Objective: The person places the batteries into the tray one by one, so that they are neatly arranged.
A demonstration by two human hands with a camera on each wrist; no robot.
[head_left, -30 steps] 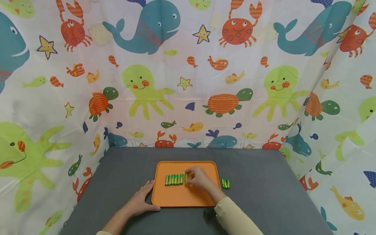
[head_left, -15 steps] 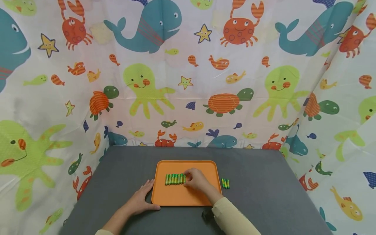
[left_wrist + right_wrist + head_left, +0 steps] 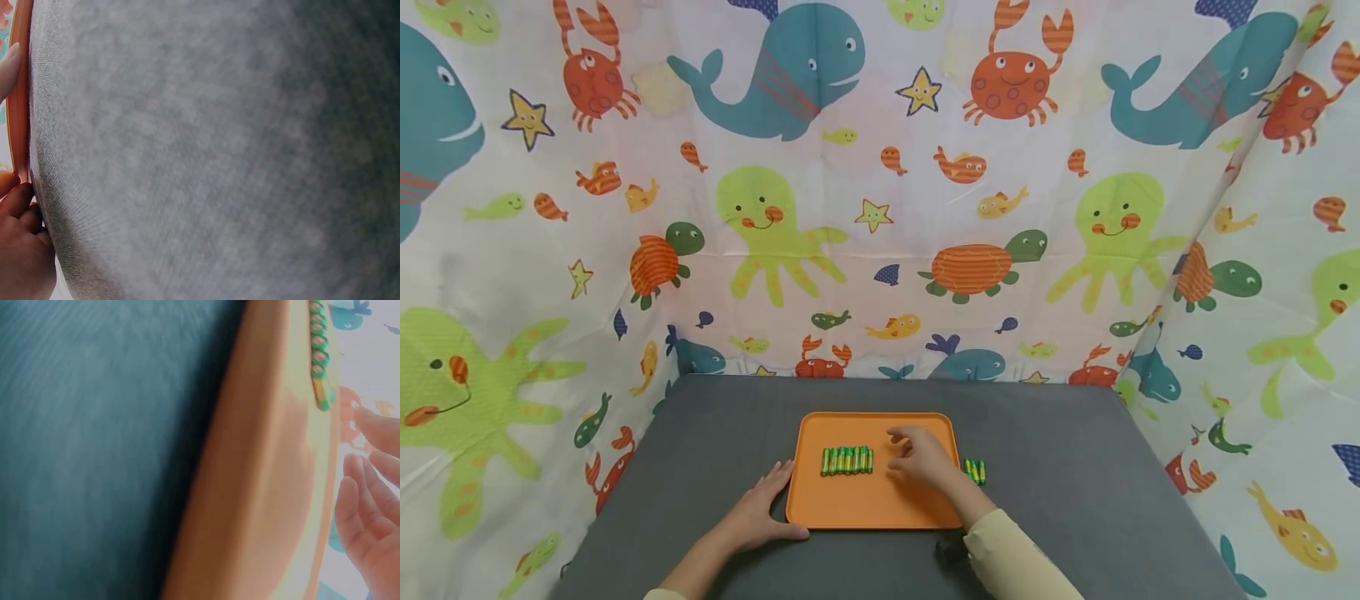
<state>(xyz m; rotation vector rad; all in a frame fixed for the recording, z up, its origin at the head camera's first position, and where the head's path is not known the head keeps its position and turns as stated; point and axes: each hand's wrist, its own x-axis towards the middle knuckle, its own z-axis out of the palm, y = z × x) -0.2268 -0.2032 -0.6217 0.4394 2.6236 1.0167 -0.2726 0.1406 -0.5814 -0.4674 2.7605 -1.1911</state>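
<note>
Several green-and-yellow batteries (image 3: 847, 460) lie side by side in a row on the orange tray (image 3: 850, 507). My right hand (image 3: 922, 457) hovers over the tray just right of the row, with a gap between thumb and fingers and nothing held. In the right wrist view, the battery ends (image 3: 319, 342) show in a line, apart from the fingers (image 3: 377, 499). My left hand (image 3: 760, 510) rests at the tray's left side, thumb near the front corner and fingertips at the edge. The left wrist view catches the tray rim (image 3: 19, 119) with thumb and fingers against it.
A few more batteries (image 3: 975, 472) lie on the grey table (image 3: 1045, 467) just right of the tray. A small dark object (image 3: 951, 550) sits by the right sleeve. A curtain (image 3: 880, 192) printed with sea animals encloses the back and sides.
The right hand set a battery against the right end of the row, let go and drew back rightward. The left hand stayed at the tray's edge.
</note>
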